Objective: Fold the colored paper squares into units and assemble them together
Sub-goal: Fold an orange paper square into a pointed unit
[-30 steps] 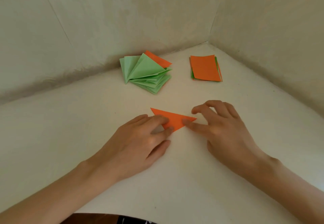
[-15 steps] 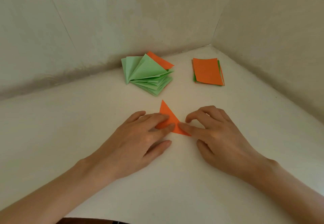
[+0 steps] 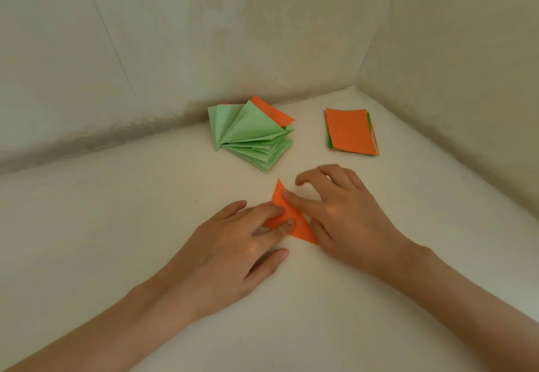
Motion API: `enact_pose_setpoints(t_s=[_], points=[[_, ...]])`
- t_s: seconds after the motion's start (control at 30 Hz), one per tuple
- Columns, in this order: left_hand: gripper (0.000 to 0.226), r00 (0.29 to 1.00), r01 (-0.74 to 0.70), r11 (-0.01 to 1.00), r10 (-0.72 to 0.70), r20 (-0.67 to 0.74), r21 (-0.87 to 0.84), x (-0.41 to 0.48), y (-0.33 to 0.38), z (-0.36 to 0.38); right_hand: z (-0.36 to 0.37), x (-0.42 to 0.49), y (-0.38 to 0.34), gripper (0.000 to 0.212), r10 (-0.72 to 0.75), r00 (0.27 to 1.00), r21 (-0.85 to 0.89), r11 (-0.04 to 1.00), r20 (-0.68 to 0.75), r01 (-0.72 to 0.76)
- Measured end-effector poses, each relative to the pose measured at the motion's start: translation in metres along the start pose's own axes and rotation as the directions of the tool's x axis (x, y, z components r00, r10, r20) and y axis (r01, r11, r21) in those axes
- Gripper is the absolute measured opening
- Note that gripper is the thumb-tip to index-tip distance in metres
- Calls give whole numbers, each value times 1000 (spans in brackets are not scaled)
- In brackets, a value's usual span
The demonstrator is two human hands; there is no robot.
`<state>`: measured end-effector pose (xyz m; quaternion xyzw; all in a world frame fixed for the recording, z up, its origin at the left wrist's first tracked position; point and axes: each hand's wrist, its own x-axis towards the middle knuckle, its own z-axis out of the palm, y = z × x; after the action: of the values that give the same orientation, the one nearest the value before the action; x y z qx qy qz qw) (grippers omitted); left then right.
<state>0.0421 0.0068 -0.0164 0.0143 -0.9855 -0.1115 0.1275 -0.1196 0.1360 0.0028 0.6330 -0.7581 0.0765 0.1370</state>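
My left hand lies flat, its straight fingers pressing the orange triangle onto the bench. My right hand pins the triangle's right edge with a straight thumb, the other fingers loosely arched and gripping nothing. Farther off sits the fanned pile of green folded units, with the flat stack of squares to its right.

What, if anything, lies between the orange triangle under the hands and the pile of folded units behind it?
Nothing visible: only bare table separates the orange triangle from the pile of folded units. The right hand arches just beside that gap.
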Motion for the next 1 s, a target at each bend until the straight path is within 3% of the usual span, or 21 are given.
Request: enact_pose_setpoints(t_s=[0.13, 0.27, 0.33, 0.43, 0.53, 0.7, 0.83, 0.93, 1.0], points=[[44, 1000, -1, 1000, 1, 0, -1, 1, 1, -1, -15, -44, -9, 47, -11, 1000, 79, 997, -1, 11], [43, 999, -29, 994, 26, -27, -110, 1, -2, -1, -23, -40, -8, 46, 119, 993, 317, 941, 26, -121], [45, 998, -32, 965, 19, -53, -261, 2, -6, -1, -24, -18, -4, 45, 163, 981, 376, 907, 102, -189], [31, 997, 19, 918, -48, -61, -397, 4, -9, -1, -22, 12, 3, 58, 61, 941, 379, 905, 334, -193], [27, 993, 23, 944, -58, -98, -329, 4, -11, 2, -25, 22, 1, 61, 3, 890, 314, 935, 455, -164], [41, 975, 92, 966, -137, -176, -241, 6, -15, 4, -32, 18, 3, 30, 65, 876, 341, 905, 478, -253], [56, 966, 177, 926, -228, -119, -334, 6, -13, 0, -32, 12, 9, 19, 126, 883, 512, 774, 451, -372], [31, 943, 248, 807, -327, -55, -536, 13, -12, -12, -40, 16, 10, 19, 146, 915, 694, 610, 376, -383], [21, 920, 221, 725, -376, -107, -652, 23, -14, -24, -45, 24, 10, 20, 195, 936, 776, 524, 293, -352]])
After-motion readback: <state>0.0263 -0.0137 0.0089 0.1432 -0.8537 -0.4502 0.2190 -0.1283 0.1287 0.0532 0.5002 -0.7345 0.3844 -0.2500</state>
